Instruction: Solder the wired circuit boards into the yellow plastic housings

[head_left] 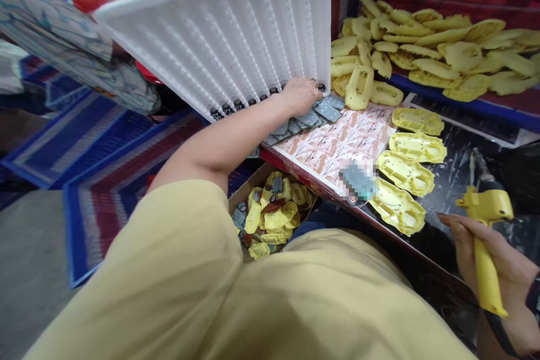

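Observation:
My left hand [301, 95] reaches to the low edge of a white ribbed tray [236, 28] that stands tilted. Its fingers are curled at a small black part [321, 88] in the end channel; the fingertips are partly hidden. More small black parts [238, 103] sit along that edge. Below the hand lie overlapping grey-green flat pieces [310, 118]. My right hand [498, 270] is wrapped round the handle of a yellow soldering gun [485, 236], its metal tip pointing up and away. Several yellow plastic shells [405, 171] lie in a row left of it, hollow sides up.
Yellow shells [439, 45] are heaped in a red and blue crate at the back right. A box below the table edge holds mixed yellow and grey parts [276, 208]. Blue crates [126, 174] stand at left. Another person's patterned sleeve [63, 34] shows there.

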The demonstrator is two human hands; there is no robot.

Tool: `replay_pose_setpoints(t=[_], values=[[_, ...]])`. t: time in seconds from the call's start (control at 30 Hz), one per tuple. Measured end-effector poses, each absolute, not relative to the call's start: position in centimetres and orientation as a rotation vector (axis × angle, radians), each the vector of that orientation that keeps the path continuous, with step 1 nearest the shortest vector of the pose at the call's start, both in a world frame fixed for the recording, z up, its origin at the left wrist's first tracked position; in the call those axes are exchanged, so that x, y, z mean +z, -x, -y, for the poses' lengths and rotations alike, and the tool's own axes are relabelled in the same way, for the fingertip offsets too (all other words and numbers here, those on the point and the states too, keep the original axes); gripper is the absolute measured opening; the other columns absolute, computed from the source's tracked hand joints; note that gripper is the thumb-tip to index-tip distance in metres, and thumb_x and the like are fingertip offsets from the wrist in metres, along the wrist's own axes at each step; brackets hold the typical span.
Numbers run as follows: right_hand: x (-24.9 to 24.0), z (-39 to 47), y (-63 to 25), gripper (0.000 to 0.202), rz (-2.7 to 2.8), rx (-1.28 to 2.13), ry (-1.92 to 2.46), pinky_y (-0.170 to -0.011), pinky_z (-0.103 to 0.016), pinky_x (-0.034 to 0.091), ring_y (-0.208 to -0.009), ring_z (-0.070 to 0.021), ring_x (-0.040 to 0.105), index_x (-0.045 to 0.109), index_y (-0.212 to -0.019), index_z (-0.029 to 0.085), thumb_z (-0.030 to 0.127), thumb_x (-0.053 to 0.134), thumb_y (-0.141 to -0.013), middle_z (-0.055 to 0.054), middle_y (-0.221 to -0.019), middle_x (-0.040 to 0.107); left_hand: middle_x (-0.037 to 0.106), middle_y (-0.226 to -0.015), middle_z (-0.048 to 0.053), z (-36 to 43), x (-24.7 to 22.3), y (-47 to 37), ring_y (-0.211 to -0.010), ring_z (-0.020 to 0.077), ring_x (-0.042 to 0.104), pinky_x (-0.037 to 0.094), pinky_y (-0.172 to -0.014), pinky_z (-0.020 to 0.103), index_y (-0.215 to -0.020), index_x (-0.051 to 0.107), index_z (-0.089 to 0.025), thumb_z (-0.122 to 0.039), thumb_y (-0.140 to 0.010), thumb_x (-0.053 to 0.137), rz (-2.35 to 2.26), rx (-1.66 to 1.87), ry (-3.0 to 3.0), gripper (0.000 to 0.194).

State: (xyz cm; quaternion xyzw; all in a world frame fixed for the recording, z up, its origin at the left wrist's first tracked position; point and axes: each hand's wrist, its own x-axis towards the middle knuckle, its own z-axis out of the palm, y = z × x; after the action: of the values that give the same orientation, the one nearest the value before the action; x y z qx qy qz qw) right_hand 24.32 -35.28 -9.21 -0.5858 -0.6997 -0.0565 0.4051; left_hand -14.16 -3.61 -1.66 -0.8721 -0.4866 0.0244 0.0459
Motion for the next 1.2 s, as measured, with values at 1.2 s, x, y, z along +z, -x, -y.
replay_pose_setpoints(t=[1.2], values=[[-7.9, 32.5, -21.4, 0.023, 1.941, -0.322, 1.327, -0.065, -0.023, 0.067, -0.069, -0.0214, 0.081, 0.074, -0.119, 0.027, 0.016, 0.075, -0.099, 0.000, -0.091, 0.084, 0.075, -0.074, 0.003, 0.0, -7.5, 16.8, -0.067, 0.0165, 0.072, 0.060, -0.075, 0.031, -0.078, 0.074, -0.020, -0.051, -0.102, 0.075, 1.775, -3.093, 2.490, 0.039]])
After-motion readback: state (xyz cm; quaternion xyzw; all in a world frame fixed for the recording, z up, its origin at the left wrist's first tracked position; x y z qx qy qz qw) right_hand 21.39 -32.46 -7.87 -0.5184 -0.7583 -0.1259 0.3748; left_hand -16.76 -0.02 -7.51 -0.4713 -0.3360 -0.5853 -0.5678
